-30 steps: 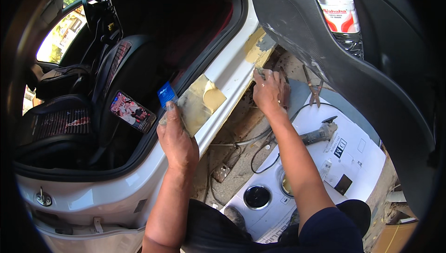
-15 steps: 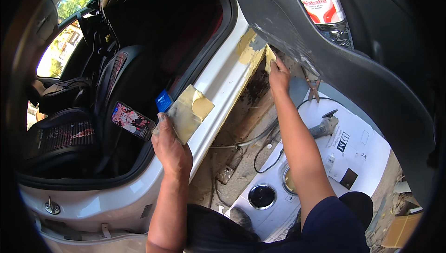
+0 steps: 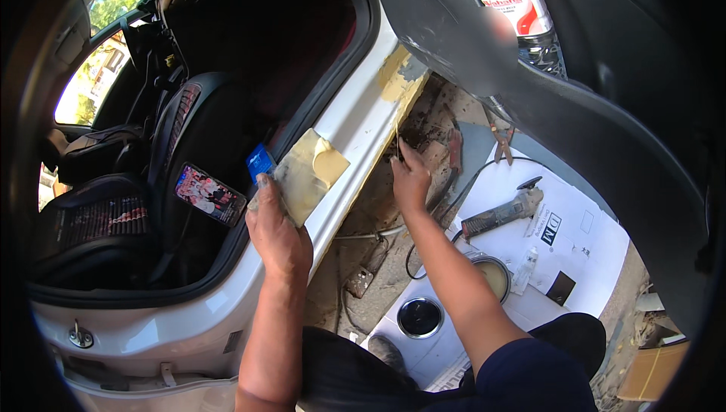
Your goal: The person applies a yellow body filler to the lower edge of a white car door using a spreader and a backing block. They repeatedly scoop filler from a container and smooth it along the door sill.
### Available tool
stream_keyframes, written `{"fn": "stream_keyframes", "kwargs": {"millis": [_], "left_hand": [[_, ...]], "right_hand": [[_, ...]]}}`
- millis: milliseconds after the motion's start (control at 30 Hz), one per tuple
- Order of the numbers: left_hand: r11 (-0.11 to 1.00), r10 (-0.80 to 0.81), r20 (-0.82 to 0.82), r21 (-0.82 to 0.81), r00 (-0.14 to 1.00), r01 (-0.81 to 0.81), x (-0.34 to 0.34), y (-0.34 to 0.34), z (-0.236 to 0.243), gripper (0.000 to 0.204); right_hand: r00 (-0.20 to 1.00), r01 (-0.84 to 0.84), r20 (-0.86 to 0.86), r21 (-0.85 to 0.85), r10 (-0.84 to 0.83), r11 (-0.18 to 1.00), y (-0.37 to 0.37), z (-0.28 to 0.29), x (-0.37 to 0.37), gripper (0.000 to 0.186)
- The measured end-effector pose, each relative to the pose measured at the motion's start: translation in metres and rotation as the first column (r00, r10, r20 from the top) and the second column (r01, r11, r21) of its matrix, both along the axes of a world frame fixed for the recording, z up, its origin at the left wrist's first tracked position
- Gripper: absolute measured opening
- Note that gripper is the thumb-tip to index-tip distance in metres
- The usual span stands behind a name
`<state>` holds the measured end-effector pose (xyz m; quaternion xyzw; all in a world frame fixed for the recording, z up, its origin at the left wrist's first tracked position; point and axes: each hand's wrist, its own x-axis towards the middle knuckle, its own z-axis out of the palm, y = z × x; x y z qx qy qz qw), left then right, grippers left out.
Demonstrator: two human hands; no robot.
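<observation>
My left hand (image 3: 280, 234) grips a flat square putty board (image 3: 296, 189), thumb on top. A cream dollop of putty (image 3: 330, 164) sits at the board's right corner. Closed in a pinch, my right hand (image 3: 412, 181) is beside the outer edge of the white door sill (image 3: 361, 128). It holds a thin putty spreader (image 3: 398, 128), seen almost edge-on. Yellowish putty (image 3: 395, 83) coats the sill's far end, around a grey patch, and runs along the outer edge. Whether the spreader touches that edge, I cannot tell.
Past the sill, a lit phone (image 3: 210, 194) and a blue packet (image 3: 259, 161) lie at left. An open black door (image 3: 544, 102) holding a bottle (image 3: 529, 34) overhangs the right. An angle grinder (image 3: 495, 215), pliers (image 3: 502, 141), tin (image 3: 495, 277), lid (image 3: 420, 317) and tube (image 3: 525, 270) lie below.
My right hand has moved with the spreader from the sill's far end toward me and left, turning the spreader edge-on. The grinder and tin show more fully. My left hand stays nearly still.
</observation>
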<state>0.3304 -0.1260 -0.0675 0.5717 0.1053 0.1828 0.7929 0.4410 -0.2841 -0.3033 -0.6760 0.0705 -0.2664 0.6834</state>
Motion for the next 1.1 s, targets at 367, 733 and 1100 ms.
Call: {"fn": "stream_keyframes", "kwargs": {"millis": [367, 733, 1100], "left_hand": [[0.953, -0.101, -0.109, -0.296, 0.989, 0.064, 0.011, -0.006, -0.013, 0.043], [0.837, -0.108, -0.089, -0.545, 0.990, 0.042, 0.008, -0.006, -0.003, 0.036], [0.827, -0.040, 0.003, -0.562, 0.999, 0.035, 0.013, -0.009, 0.017, 0.047]], "right_hand": [[0.995, -0.036, -0.051, 0.597, 0.082, 0.801, -0.010, 0.064, -0.058, 0.032], [0.848, -0.220, 0.381, -0.377, 0.367, 0.900, -0.017, 0.195, -0.088, 0.028], [0.837, -0.529, -0.096, -0.395, 0.539, 0.751, -0.074, 0.160, -0.034, 0.027]]}}
